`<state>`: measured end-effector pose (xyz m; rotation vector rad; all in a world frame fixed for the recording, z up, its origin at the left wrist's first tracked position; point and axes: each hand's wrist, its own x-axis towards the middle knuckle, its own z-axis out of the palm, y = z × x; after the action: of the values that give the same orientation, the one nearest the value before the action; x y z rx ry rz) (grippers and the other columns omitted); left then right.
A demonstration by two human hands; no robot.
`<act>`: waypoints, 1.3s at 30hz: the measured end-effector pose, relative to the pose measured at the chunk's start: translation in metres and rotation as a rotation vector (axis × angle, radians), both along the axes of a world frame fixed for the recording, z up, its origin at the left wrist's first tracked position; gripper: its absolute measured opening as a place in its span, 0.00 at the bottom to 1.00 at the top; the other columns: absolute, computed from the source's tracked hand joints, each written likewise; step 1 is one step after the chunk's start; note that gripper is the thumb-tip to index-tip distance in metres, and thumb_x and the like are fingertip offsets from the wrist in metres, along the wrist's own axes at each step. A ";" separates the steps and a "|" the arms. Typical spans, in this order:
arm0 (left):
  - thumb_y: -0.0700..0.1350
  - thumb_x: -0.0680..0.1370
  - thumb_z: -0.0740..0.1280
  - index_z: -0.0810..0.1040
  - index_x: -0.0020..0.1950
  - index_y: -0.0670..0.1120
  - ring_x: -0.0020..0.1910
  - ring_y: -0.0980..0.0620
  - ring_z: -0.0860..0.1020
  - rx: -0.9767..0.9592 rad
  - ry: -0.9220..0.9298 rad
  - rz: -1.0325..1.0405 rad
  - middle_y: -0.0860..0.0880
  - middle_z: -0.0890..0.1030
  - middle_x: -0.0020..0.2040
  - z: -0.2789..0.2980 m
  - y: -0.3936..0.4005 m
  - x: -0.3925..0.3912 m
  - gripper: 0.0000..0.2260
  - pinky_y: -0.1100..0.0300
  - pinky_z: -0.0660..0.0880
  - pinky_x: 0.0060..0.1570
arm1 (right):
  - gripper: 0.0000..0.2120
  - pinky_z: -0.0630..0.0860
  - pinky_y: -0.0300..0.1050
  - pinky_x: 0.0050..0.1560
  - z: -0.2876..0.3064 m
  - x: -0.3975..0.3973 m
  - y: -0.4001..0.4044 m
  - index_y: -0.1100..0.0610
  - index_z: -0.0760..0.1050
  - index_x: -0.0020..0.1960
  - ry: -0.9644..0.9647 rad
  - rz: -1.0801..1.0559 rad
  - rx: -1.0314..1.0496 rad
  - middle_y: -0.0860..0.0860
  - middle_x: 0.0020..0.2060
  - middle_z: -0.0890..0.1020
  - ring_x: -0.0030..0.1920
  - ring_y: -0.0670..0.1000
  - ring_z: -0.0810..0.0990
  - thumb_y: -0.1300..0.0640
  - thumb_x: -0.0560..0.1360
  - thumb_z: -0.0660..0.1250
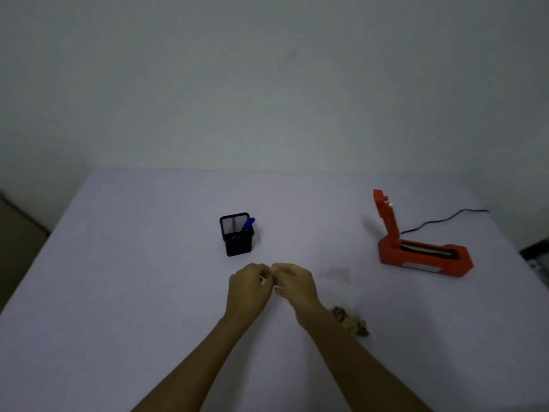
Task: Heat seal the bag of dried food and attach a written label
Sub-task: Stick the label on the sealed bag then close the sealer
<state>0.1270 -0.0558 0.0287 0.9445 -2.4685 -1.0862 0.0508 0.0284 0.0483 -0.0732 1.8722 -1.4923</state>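
My left hand (249, 288) and my right hand (294, 285) meet at the middle of the table, fingertips pinched together on a small white label (269, 278), mostly hidden by the fingers. A clear bag of dried food (350, 321) lies on the table to the right of my right forearm; its brown contents show at the near end. The red heat sealer (421, 254) stands at the right with its lid raised upright. A black mesh pen holder (236, 234) with a blue pen (248, 224) stands just beyond my hands.
A black power cord (439, 220) runs from the sealer to the table's right edge. The table (118, 292) has a pale cloth; a plain wall rises behind it. Dark floor shows past the left and right edges.
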 end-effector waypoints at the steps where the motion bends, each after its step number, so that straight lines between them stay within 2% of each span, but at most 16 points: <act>1: 0.46 0.78 0.64 0.84 0.48 0.46 0.42 0.54 0.79 0.003 0.002 -0.063 0.52 0.83 0.44 -0.003 0.010 -0.015 0.09 0.58 0.77 0.46 | 0.05 0.79 0.41 0.46 -0.003 -0.014 0.014 0.56 0.82 0.47 -0.008 -0.035 0.002 0.54 0.43 0.85 0.45 0.51 0.83 0.61 0.74 0.67; 4: 0.43 0.78 0.64 0.83 0.49 0.45 0.44 0.54 0.80 0.109 0.035 -0.120 0.51 0.84 0.46 -0.005 0.026 -0.031 0.08 0.59 0.77 0.47 | 0.05 0.80 0.43 0.46 -0.005 -0.034 0.041 0.57 0.81 0.44 -0.016 -0.040 0.011 0.55 0.39 0.84 0.41 0.52 0.82 0.64 0.73 0.68; 8: 0.43 0.77 0.67 0.77 0.50 0.46 0.38 0.55 0.78 0.324 0.043 -0.043 0.50 0.81 0.40 -0.018 0.042 -0.069 0.03 0.65 0.73 0.38 | 0.05 0.78 0.39 0.40 -0.021 -0.077 0.079 0.60 0.82 0.46 -0.052 -0.111 0.070 0.56 0.37 0.83 0.38 0.50 0.81 0.67 0.73 0.68; 12: 0.46 0.76 0.69 0.79 0.48 0.46 0.41 0.55 0.79 0.413 -0.050 -0.097 0.51 0.82 0.42 -0.038 0.051 -0.104 0.05 0.69 0.73 0.40 | 0.05 0.77 0.36 0.35 -0.034 -0.111 0.101 0.61 0.81 0.48 -0.102 -0.120 0.133 0.54 0.38 0.82 0.36 0.48 0.81 0.65 0.74 0.67; 15: 0.43 0.76 0.69 0.81 0.45 0.46 0.40 0.57 0.78 0.423 -0.120 -0.136 0.53 0.81 0.40 -0.052 0.057 -0.128 0.02 0.76 0.72 0.37 | 0.05 0.76 0.38 0.37 -0.047 -0.134 0.107 0.59 0.82 0.47 -0.082 -0.106 0.197 0.53 0.39 0.83 0.38 0.48 0.80 0.63 0.74 0.68; 20: 0.46 0.77 0.68 0.82 0.44 0.47 0.37 0.56 0.78 0.424 -0.212 -0.106 0.52 0.81 0.37 -0.070 0.060 -0.156 0.04 0.69 0.69 0.35 | 0.06 0.75 0.40 0.37 -0.073 -0.167 0.111 0.55 0.83 0.42 -0.055 -0.062 0.270 0.52 0.36 0.83 0.35 0.48 0.79 0.63 0.72 0.69; 26: 0.47 0.76 0.68 0.82 0.46 0.46 0.41 0.55 0.79 0.333 -0.280 -0.081 0.50 0.83 0.42 -0.085 0.062 -0.166 0.06 0.71 0.70 0.37 | 0.04 0.72 0.35 0.38 -0.097 -0.185 0.108 0.56 0.83 0.44 0.031 0.054 0.362 0.46 0.34 0.81 0.34 0.44 0.78 0.63 0.71 0.71; 30: 0.46 0.76 0.68 0.81 0.46 0.46 0.40 0.55 0.78 0.290 -0.290 -0.049 0.51 0.83 0.41 -0.088 0.065 -0.168 0.05 0.73 0.68 0.35 | 0.04 0.78 0.43 0.49 -0.102 -0.186 0.105 0.55 0.83 0.44 0.061 0.097 0.382 0.50 0.41 0.85 0.42 0.49 0.81 0.62 0.71 0.72; 32: 0.45 0.76 0.68 0.81 0.46 0.46 0.40 0.55 0.78 0.292 -0.285 -0.035 0.51 0.83 0.41 -0.089 0.066 -0.168 0.05 0.73 0.68 0.36 | 0.04 0.78 0.44 0.52 -0.102 -0.184 0.104 0.56 0.83 0.44 0.079 0.100 0.397 0.51 0.43 0.85 0.45 0.50 0.82 0.62 0.71 0.72; 35: 0.46 0.75 0.70 0.81 0.46 0.46 0.40 0.55 0.79 0.305 -0.269 -0.017 0.50 0.83 0.41 -0.092 0.066 -0.167 0.04 0.71 0.71 0.38 | 0.04 0.76 0.40 0.51 -0.103 -0.182 0.102 0.58 0.83 0.46 0.104 0.087 0.400 0.52 0.44 0.85 0.45 0.49 0.81 0.62 0.71 0.71; 39: 0.47 0.74 0.71 0.80 0.45 0.46 0.39 0.57 0.79 0.321 -0.256 -0.015 0.51 0.83 0.40 -0.092 0.064 -0.168 0.05 0.73 0.71 0.38 | 0.04 0.76 0.39 0.49 -0.103 -0.180 0.100 0.57 0.83 0.45 0.129 0.062 0.412 0.52 0.43 0.85 0.44 0.48 0.81 0.62 0.71 0.72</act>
<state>-0.0409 0.0085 -0.0633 1.2272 -2.5465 -1.4821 -0.1289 0.1286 -0.0547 -0.0328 2.2241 -1.0567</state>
